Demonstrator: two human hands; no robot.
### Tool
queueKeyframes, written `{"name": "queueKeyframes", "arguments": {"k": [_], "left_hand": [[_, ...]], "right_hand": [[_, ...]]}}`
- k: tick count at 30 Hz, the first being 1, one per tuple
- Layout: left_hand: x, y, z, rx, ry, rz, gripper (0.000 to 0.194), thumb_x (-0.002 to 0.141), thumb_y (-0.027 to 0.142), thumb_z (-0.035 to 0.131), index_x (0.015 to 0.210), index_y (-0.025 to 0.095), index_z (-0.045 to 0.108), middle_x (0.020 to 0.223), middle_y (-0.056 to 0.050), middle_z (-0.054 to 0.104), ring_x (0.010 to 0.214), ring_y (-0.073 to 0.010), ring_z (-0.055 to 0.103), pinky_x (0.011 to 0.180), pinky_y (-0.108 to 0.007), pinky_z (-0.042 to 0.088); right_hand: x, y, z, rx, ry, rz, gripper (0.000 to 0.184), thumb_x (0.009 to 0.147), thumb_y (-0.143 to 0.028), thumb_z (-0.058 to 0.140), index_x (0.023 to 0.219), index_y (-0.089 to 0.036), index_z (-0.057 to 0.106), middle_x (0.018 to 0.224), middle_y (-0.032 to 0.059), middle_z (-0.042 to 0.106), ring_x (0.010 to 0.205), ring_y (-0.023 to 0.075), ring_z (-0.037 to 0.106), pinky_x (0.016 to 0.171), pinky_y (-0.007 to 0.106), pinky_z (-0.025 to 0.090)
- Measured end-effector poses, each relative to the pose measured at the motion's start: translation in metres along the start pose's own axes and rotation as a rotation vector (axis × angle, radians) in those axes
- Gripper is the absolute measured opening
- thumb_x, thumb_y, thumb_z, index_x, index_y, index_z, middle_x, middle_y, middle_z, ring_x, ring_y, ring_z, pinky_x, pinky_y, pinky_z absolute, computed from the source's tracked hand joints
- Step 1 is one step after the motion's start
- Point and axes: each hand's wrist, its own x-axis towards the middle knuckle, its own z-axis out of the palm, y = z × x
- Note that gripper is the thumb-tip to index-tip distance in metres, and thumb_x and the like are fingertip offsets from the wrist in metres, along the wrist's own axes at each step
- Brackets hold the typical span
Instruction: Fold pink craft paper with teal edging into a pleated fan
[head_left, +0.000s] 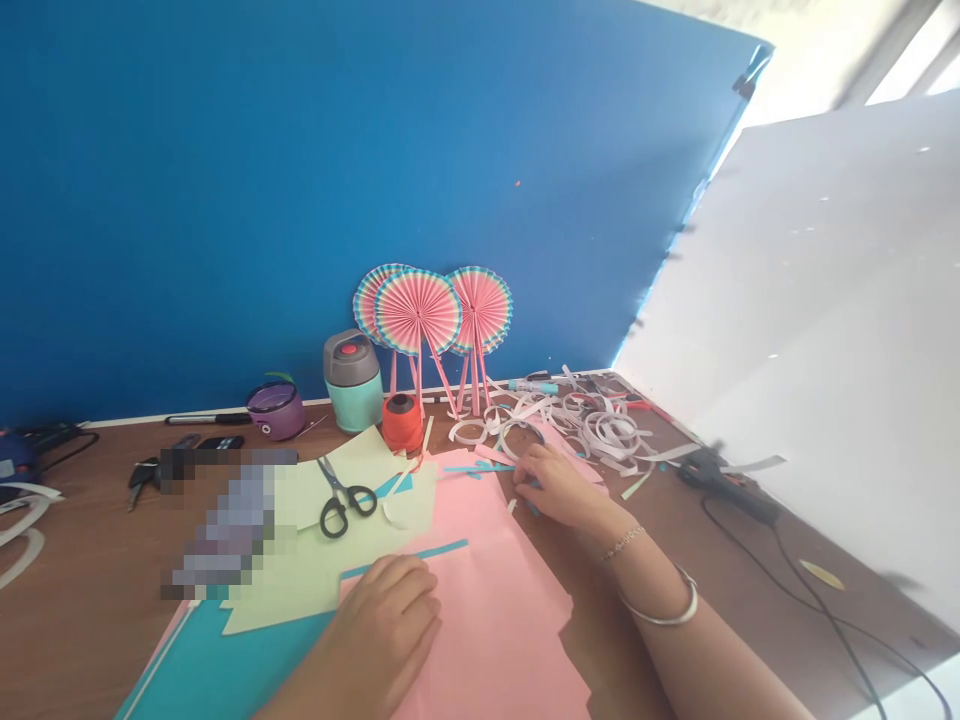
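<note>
My left hand [386, 620] lies on a pink paper sheet [480, 610], fingers flat and close together. A narrow blue strip [442, 549] runs along the far edge of a pink piece under that hand. Beyond the sheet, my right hand [559, 488] has its fingers curled down at the table. Its fingertips meet a ring of tape [504, 440] and the end of a thin blue paper strip [469, 468]; what they pinch, if anything, is hidden. Scissors [341, 498] with black handles lie partly spread on pale green paper [300, 570], left of the pink sheet.
Round pleated pink fans [418, 312] stand against the blue wall. Before them are a teal flask [355, 385], a red thread spool [403, 424] and a purple cup [276, 410]. Curled white strips [607, 430] pile up at back right. A black cable [795, 590] crosses the right side.
</note>
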Motion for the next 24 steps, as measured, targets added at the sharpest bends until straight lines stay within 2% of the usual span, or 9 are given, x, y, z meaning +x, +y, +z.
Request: {"name": "queueKeyframes", "arguments": {"k": [5, 8, 11, 15, 18, 21, 24], "left_hand": [[0.002, 0.002, -0.003, 0.008, -0.001, -0.011, 0.023, 0.089, 0.014, 0.039, 0.084, 0.019, 0.061, 0.085, -0.004, 0.061, 0.085, -0.0172, 0.054, 0.074, -0.031, 0.047], [0.002, 0.002, -0.004, 0.008, -0.016, -0.013, 0.022, 0.088, 0.013, 0.040, 0.084, 0.019, 0.061, 0.084, -0.004, 0.061, 0.085, -0.0176, 0.053, 0.074, -0.031, 0.047], [0.002, 0.001, -0.002, 0.009, -0.017, -0.013, 0.022, 0.088, 0.012, 0.040, 0.085, 0.019, 0.060, 0.083, -0.004, 0.060, 0.084, -0.0182, 0.052, 0.074, -0.033, 0.046], [0.002, 0.001, -0.002, 0.024, -0.072, -0.032, 0.019, 0.088, 0.012, 0.041, 0.088, 0.019, 0.059, 0.081, -0.004, 0.058, 0.080, -0.0183, 0.052, 0.071, -0.033, 0.045], [0.001, 0.002, -0.002, 0.052, -0.128, -0.052, 0.019, 0.088, 0.013, 0.040, 0.088, 0.019, 0.058, 0.079, -0.004, 0.056, 0.076, -0.0182, 0.051, 0.067, -0.033, 0.045], [0.000, 0.002, 0.000, 0.071, -0.134, -0.059, 0.020, 0.087, 0.013, 0.039, 0.084, 0.018, 0.058, 0.082, -0.005, 0.058, 0.078, -0.0186, 0.052, 0.068, -0.034, 0.046], [-0.003, 0.001, 0.004, 0.107, -0.090, -0.019, 0.019, 0.087, 0.013, 0.040, 0.088, 0.018, 0.058, 0.105, -0.007, 0.061, 0.096, -0.0207, 0.054, 0.082, -0.038, 0.046]], "right_hand": [[0.000, -0.003, 0.002, -0.002, 0.026, -0.029, 0.016, 0.079, -0.012, 0.045, 0.066, -0.017, 0.054, 0.078, 0.0051, 0.056, 0.077, 0.0181, 0.050, 0.071, 0.030, 0.037], [-0.003, -0.012, -0.004, 0.186, 0.069, 0.012, 0.016, 0.085, -0.020, 0.041, 0.074, -0.018, 0.052, 0.075, 0.0021, 0.056, 0.072, 0.0164, 0.051, 0.065, 0.028, 0.039], [-0.007, -0.026, -0.008, 0.438, 0.041, 0.053, 0.018, 0.088, -0.026, 0.038, 0.082, -0.019, 0.053, 0.073, -0.0006, 0.056, 0.065, 0.0136, 0.052, 0.058, 0.025, 0.039], [-0.010, -0.044, -0.002, 0.615, -0.039, 0.018, 0.018, 0.085, -0.022, 0.044, 0.089, -0.018, 0.061, 0.089, 0.0027, 0.064, 0.082, 0.0153, 0.057, 0.072, 0.026, 0.043], [-0.013, -0.054, 0.007, 0.637, -0.121, -0.007, 0.022, 0.079, -0.015, 0.048, 0.093, -0.018, 0.064, 0.094, 0.0043, 0.066, 0.086, 0.0166, 0.058, 0.074, 0.027, 0.044], [-0.015, -0.062, 0.010, 0.575, -0.208, -0.003, 0.021, 0.076, -0.012, 0.048, 0.084, -0.018, 0.066, 0.085, 0.0028, 0.067, 0.077, 0.0155, 0.058, 0.067, 0.025, 0.043], [-0.017, -0.068, 0.009, 0.529, -0.222, -0.019, 0.025, 0.073, -0.008, 0.045, 0.080, -0.018, 0.067, 0.083, 0.0020, 0.067, 0.074, 0.0144, 0.058, 0.064, 0.024, 0.042]]}}
